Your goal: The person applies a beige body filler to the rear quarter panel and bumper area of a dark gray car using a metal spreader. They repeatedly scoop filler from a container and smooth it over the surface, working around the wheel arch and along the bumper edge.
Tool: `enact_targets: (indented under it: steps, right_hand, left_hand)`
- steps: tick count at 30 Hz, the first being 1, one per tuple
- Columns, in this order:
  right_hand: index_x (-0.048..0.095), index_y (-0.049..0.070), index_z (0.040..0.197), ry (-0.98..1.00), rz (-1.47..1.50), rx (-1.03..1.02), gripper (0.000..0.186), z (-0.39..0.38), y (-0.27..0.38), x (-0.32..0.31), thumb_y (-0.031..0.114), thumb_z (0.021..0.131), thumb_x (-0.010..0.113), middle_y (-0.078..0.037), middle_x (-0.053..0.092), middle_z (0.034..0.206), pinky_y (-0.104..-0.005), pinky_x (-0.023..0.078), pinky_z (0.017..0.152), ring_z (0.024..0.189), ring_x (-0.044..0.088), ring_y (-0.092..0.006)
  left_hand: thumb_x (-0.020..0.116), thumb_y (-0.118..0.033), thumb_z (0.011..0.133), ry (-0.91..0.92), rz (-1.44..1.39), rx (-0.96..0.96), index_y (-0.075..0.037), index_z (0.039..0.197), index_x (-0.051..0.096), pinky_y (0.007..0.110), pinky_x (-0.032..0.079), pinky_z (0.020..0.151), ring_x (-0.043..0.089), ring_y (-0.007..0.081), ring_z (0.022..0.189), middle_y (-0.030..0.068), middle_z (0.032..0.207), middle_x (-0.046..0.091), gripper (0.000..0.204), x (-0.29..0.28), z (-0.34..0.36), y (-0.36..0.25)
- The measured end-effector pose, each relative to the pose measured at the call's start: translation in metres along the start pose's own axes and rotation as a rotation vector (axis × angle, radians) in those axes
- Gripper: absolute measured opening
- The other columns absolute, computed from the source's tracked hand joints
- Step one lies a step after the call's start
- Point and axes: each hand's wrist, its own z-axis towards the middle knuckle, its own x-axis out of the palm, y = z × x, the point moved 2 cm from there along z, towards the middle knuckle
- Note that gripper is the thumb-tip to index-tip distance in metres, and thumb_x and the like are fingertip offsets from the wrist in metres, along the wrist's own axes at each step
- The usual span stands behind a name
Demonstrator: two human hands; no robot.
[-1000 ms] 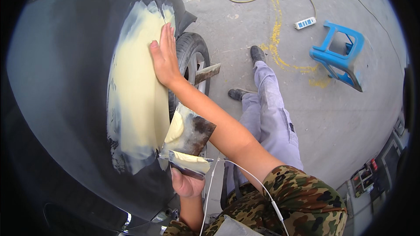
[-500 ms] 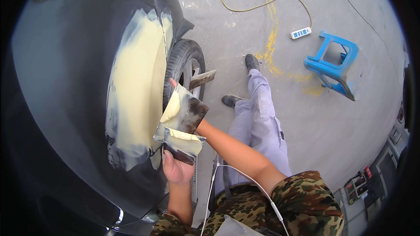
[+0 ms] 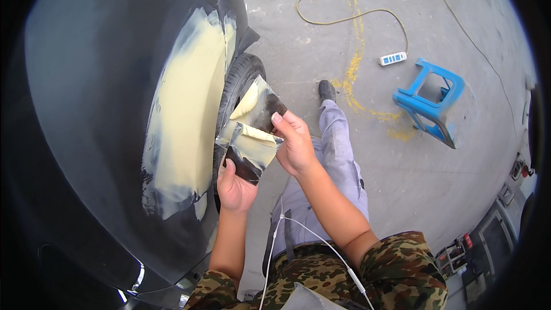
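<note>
My left hand is closed on the dark lower end of a flat putty spreader, thumb on top. A roll of pale yellow putty lies along that spreader's far edge. My right hand pinches the dark corner of a second spreader, with a thick lump of putty on its left part. The two spreaders overlap or touch, the left-hand one nearer to me. To their left, a broad coat of pale yellow filler covers part of the dark car panel, its edges smeared thin.
A car tyre sits behind the spreaders, beside the panel. At the right stand a blue plastic stool and a white power strip with its cable on the grey floor. A white cord hangs before my body.
My right hand has come out from behind the spreaders, its thumb now on top of the far one. Both spreaders have shifted slightly right and away. A flat strip by the wheel no longer shows.
</note>
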Motion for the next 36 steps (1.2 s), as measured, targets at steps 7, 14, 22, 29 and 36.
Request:
enact_targets:
  steps: [7,14,22,29,36]
  right_hand:
    - [0.064,0.002,0.120,-0.127,-0.054,-0.113,0.025,0.057,0.019,0.008,0.018,0.103,0.054,-0.003,0.068,0.109,-0.0380,0.058,0.082,0.096,0.065,-0.0128]
    - [0.068,0.001,0.117,-0.178,-0.400,-0.185,0.024,0.106,-0.004,0.023,0.013,0.101,0.055,0.001,0.067,0.096,-0.0258,0.050,0.070,0.077,0.058,-0.0059]
    - [0.065,-0.002,0.128,-0.229,-0.634,-0.297,0.033,0.126,-0.010,0.049,0.009,0.099,0.052,-0.002,0.069,0.098,-0.0257,0.048,0.076,0.083,0.059,-0.0079]
    - [0.061,-0.003,0.131,-0.218,-0.912,-0.281,0.041,0.140,-0.007,0.065,0.014,0.094,0.058,-0.021,0.066,0.105,-0.0388,0.050,0.084,0.090,0.067,-0.0301]
    - [0.060,-0.004,0.132,-0.171,-0.922,-0.542,0.045,0.097,-0.039,0.083,0.016,0.092,0.067,-0.017,0.063,0.110,-0.0359,0.051,0.082,0.086,0.066,-0.0281]
  left_hand:
    - [0.046,-0.025,0.107,-0.062,0.076,0.060,-0.001,0.156,0.026,0.050,0.032,0.120,0.038,0.0330,0.144,0.0191,0.160,0.031,0.058,-0.018,-0.025,-0.015]
    - [0.044,-0.025,0.108,-0.091,0.002,0.066,0.000,0.151,0.037,0.049,0.031,0.120,0.043,0.0300,0.141,0.0137,0.154,0.045,0.050,-0.036,-0.059,-0.021]
    - [0.044,-0.025,0.108,-0.113,-0.041,0.114,-0.001,0.151,0.038,0.048,0.031,0.120,0.044,0.0298,0.141,0.0136,0.154,0.045,0.050,-0.029,-0.061,-0.027]
    - [0.044,-0.025,0.108,-0.082,-0.086,0.149,0.000,0.151,0.037,0.047,0.032,0.120,0.043,0.0295,0.141,0.0148,0.154,0.045,0.051,-0.018,-0.058,-0.031]
    - [0.058,-0.032,0.101,-0.233,-0.012,0.183,-0.004,0.151,0.038,0.053,0.042,0.111,0.050,0.0316,0.134,0.0148,0.151,0.046,0.060,-0.012,-0.063,-0.039]
